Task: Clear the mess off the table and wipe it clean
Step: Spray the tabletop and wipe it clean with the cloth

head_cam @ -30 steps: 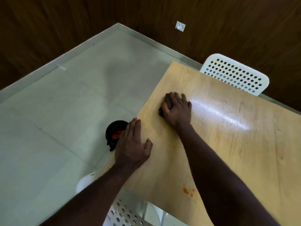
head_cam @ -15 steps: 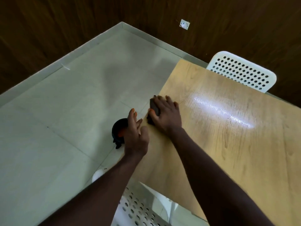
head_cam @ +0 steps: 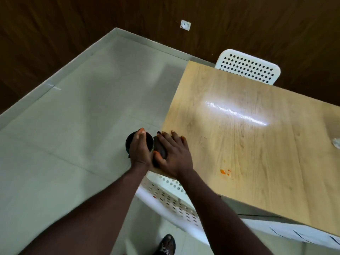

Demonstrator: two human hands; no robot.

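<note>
My right hand (head_cam: pixel 174 155) lies flat on a dark cloth (head_cam: pixel 160 149) at the left edge of the light wooden table (head_cam: pixel 257 144), fingers stretched toward the edge. My left hand (head_cam: pixel 140 150) hangs just off that edge, cupped and held edge-on, holding nothing. It hovers over a black bin (head_cam: pixel 129 139) on the floor and hides most of it. An orange stain (head_cam: pixel 224 172) marks the tabletop near the front edge. A few pale crumbs (head_cam: pixel 204 138) lie right of my right hand. A crumpled white scrap (head_cam: pixel 336 143) sits at the frame's right edge.
One white perforated chair (head_cam: pixel 248 68) stands at the table's far side, another (head_cam: pixel 174 199) is tucked under the near edge below my arms. Grey tiled floor (head_cam: pixel 82 135) spreads to the left, bounded by dark wood walls. My shoe (head_cam: pixel 166 244) shows at the bottom.
My right hand has slid the cloth from farther in to the table's left edge. My left hand left the tabletop and now hangs cupped beside the edge above the bin.
</note>
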